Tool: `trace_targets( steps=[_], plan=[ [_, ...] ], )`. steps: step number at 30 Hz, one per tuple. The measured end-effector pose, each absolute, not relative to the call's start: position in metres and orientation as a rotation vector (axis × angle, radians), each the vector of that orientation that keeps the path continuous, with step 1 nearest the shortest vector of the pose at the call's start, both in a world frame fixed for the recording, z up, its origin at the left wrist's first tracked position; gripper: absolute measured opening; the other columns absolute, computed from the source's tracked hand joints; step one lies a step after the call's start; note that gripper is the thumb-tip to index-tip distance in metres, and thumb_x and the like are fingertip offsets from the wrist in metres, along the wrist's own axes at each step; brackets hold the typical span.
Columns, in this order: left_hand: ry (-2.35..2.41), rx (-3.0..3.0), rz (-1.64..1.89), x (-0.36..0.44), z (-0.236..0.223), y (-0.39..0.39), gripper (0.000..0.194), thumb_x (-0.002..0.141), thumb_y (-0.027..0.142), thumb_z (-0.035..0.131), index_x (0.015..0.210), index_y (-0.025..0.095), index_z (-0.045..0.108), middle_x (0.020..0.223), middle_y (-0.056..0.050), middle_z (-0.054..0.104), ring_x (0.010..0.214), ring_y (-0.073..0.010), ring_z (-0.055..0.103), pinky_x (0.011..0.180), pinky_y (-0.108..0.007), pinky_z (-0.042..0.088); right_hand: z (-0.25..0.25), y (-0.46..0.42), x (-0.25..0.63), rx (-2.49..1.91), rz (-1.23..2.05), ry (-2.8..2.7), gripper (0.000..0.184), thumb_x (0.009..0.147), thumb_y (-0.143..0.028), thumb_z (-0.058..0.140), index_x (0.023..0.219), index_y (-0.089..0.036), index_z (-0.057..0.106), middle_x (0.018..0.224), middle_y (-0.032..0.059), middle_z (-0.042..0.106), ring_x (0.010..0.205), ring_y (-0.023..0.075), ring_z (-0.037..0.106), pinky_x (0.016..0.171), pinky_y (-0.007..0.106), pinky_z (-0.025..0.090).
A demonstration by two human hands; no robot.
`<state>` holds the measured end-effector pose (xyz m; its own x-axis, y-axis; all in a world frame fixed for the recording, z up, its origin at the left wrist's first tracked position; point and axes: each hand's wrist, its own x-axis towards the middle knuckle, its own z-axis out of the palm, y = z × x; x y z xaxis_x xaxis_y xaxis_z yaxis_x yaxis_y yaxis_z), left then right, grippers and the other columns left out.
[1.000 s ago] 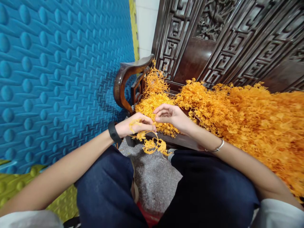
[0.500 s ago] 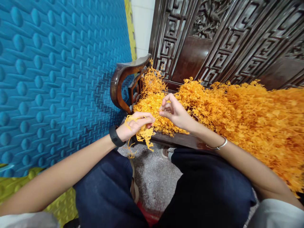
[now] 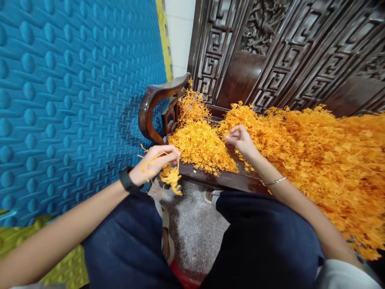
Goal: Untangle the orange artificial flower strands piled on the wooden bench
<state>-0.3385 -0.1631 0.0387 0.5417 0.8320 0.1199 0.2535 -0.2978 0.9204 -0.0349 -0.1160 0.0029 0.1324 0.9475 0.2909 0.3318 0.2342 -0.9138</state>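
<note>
A: Largest first. What do we record?
B: We log a studded blue mat (image 3: 60, 100) filling the left of the view. Next, a dark wooden bench (image 3: 231, 178) with a carved back.
A: And on it?
B: We see a large orange heap (image 3: 325, 160) of frilly, branching pieces spreading over the right side. Dark blue trousers (image 3: 267, 228) occupy the foreground, with speckled grey floor (image 3: 198, 218) between the legs.
A: Smaller items?
B: We note a lesser orange pile (image 3: 201, 146) on the seat, beside the curved armrest (image 3: 147, 108).
A: State of the hands?
B: We find them well apart. The left hand (image 3: 155, 160) has its fingers closed on orange strands (image 3: 171, 176), which dangle below it, in front of the seat edge; one also crosses the hand. The right hand (image 3: 240, 140) is curled, before the large heap; its fingertips blur, so we cannot tell whether they grip anything.
A: Smallest?
B: We enter a black wristband (image 3: 128, 180) on the left, a thin silvery bangle (image 3: 276, 181) on the right forearm.
</note>
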Motion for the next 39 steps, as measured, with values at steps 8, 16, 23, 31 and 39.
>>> trace_targets(
  steps=[8, 16, 23, 31, 39],
  plan=[
    [0.883, 1.646, 0.733, -0.325, 0.02, -0.144, 0.026, 0.077, 0.04, 0.06, 0.071, 0.016, 0.068, 0.075, -0.003, 0.07, 0.073, -0.0142, 0.062, 0.075, -0.027, 0.046, -0.027, -0.092, -0.055, -1.299, 0.268, -1.957, 0.014, 0.078, -0.018, 0.048, 0.09, -0.019, 0.056, 0.103, 0.0116, 0.061, 0.098, 0.0227, 0.058, 0.085, 0.043, 0.048],
    [0.827, 1.233, 0.773, -0.317, 0.029, -0.136, 0.043, 0.085, 0.05, 0.046, 0.077, 0.016, 0.072, 0.081, -0.008, 0.072, 0.081, -0.0162, 0.063, 0.075, -0.027, 0.045, -0.031, -0.077, -0.046, -1.321, 0.347, -2.087, 0.038, 0.078, -0.012, 0.043, 0.111, -0.022, 0.059, 0.138, 0.0106, 0.047, 0.13, 0.0264, 0.042, 0.106, 0.054, 0.034],
    [0.812, 1.035, 0.784, -0.313, 0.034, -0.135, 0.044, 0.087, 0.049, 0.045, 0.08, 0.014, 0.07, 0.085, -0.009, 0.071, 0.069, -0.0124, 0.059, 0.06, -0.023, 0.042, -0.02, -0.09, -0.049, -1.291, 0.632, -1.858, 0.033, 0.075, -0.016, 0.051, 0.104, -0.024, 0.064, 0.133, 0.0073, 0.052, 0.126, 0.0252, 0.046, 0.103, 0.05, 0.038],
    [0.917, 1.125, 1.08, -0.296, 0.033, -0.145, 0.056, 0.087, 0.061, 0.036, 0.101, 0.013, 0.062, 0.082, -0.008, 0.068, 0.069, -0.0153, 0.059, 0.07, -0.03, 0.045, 0.068, -0.151, -0.105, -1.017, 0.96, -1.698, 0.018, 0.081, -0.035, 0.062, 0.089, -0.019, 0.064, 0.072, -0.0001, 0.06, 0.061, 0.0087, 0.053, 0.058, 0.024, 0.044],
    [0.869, 1.307, 1.16, -0.292, 0.035, -0.149, 0.048, 0.09, 0.056, 0.034, 0.102, 0.017, 0.06, 0.092, -0.005, 0.066, 0.094, -0.0179, 0.06, 0.087, -0.031, 0.044, 0.064, -0.177, -0.165, -0.98, 0.955, -1.824, 0.031, 0.067, -0.042, 0.075, 0.075, -0.017, 0.059, 0.073, -0.0006, 0.06, 0.062, 0.0084, 0.051, 0.058, 0.025, 0.043]
  ],
)
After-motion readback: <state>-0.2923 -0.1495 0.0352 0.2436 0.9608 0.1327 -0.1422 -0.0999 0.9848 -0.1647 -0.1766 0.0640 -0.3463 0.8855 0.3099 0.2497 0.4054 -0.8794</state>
